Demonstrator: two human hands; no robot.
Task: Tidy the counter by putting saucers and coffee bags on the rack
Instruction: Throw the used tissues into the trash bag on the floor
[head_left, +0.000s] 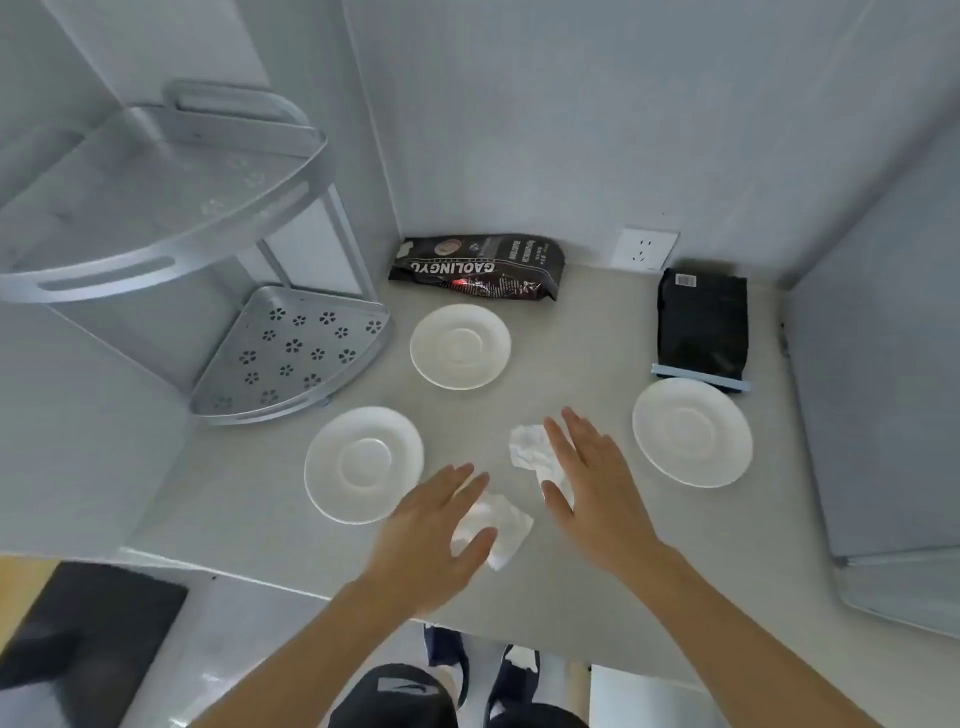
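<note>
Pale grey counter (597, 332) filling most of the frame, walls behind. Two-tier metal corner rack (291, 353) at upper left, both shelves bare, lower one w/ flower-shaped holes. Printed dark coffee bag (478, 267) lying flat at top center against the wall; plain black coffee bag (701, 325) w/ a blue clip strip at upper right, just below a wall socket (644, 249). Three white saucers, all flat on the counter, none on the rack: one at center (460, 346) just below the printed bag, one at center-left (363, 464) near the rack's lower shelf, one at right (692, 432) touching or nearly touching the clip end of the black bag. Left hand (436, 535) and right hand (597, 488) at lower center, palms down, fingers spread, gripping nothing. Crumpled white paper wad (530, 447) partly under the right hand, another (498, 525) partly under the left; contact w/ either, can't tell.
</note>
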